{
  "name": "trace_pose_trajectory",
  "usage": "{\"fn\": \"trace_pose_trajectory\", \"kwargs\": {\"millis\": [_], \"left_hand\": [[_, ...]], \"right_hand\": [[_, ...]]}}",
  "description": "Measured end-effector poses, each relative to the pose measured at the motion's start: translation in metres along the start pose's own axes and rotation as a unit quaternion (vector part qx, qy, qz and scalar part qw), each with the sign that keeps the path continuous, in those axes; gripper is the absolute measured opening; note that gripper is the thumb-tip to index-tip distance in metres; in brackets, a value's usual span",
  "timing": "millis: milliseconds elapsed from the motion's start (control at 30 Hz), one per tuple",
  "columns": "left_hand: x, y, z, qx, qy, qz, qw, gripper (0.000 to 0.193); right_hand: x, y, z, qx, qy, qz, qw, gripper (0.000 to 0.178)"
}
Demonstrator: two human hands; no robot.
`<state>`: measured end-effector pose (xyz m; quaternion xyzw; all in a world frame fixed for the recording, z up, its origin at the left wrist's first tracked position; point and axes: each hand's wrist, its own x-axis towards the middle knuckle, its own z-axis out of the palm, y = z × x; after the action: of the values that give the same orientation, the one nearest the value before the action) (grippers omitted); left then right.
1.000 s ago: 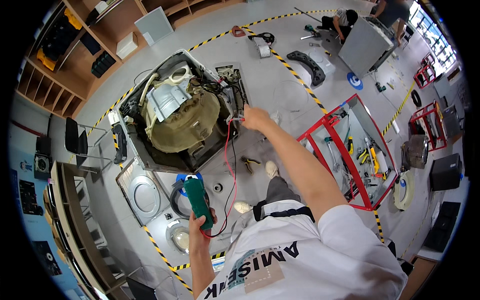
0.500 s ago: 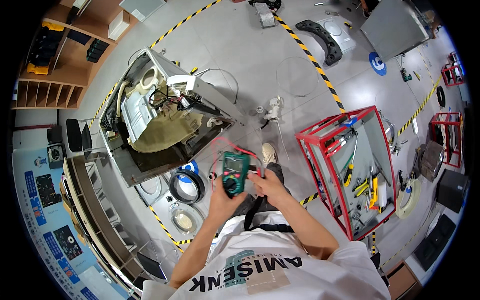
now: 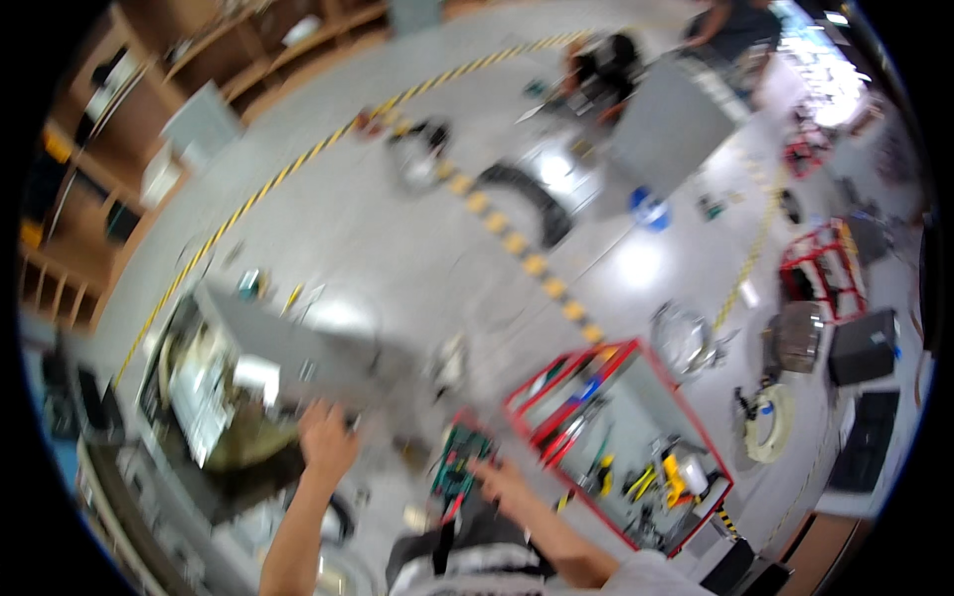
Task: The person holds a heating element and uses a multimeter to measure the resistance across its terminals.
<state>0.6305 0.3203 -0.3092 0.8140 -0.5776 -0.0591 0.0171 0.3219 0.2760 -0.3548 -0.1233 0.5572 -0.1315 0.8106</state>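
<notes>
My right hand [image 3: 505, 487] is closed on a green multimeter [image 3: 457, 465] with red test leads, in front of my body at the lower middle. Raised to the left of it, my left hand [image 3: 328, 437] is off the meter, beside the near edge of an opened washing machine cabinet [image 3: 288, 333]. Motion smears its fingers, so whether they hold or touch anything does not show. The cabinet lies with its tub and inner parts exposed. A pale plastic part [image 3: 450, 366] lies on the floor beyond the meter.
A red-framed tool cart [image 3: 636, 348] with pliers and screwdrivers stands at the right. A black curved weight [image 3: 537, 199] lies beyond black-and-yellow floor tape [image 3: 512, 241]. Another person [image 3: 601, 65] crouches by a grey cabinet [image 3: 661, 124] at the back. Wooden shelves [image 3: 129, 189] line the left.
My left hand has let go of the multimeter and moved left toward the washing machine. The meter stays in my right hand, now tilted. The view has swung right and is blurred.
</notes>
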Motion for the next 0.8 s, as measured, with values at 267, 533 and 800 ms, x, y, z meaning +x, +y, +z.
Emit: {"fn": "trace_pose_trajectory", "kwargs": {"millis": [267, 533, 800], "left_hand": [[0.037, -0.026, 0.049, -0.067, -0.180, -0.058, 0.980, 0.044], [0.025, -0.049, 0.050, -0.105, -0.094, -0.096, 0.985, 0.044], [0.025, -0.040, 0.054, -0.161, -0.086, -0.014, 0.983, 0.055]], "right_hand": [[-0.014, -0.027, -0.012, 0.030, 0.050, -0.044, 0.997, 0.041], [-0.028, -0.006, 0.010, -0.016, 0.029, -0.110, 0.993, 0.048], [-0.071, 0.013, 0.039, 0.000, 0.020, -0.197, 0.980, 0.028]]}}
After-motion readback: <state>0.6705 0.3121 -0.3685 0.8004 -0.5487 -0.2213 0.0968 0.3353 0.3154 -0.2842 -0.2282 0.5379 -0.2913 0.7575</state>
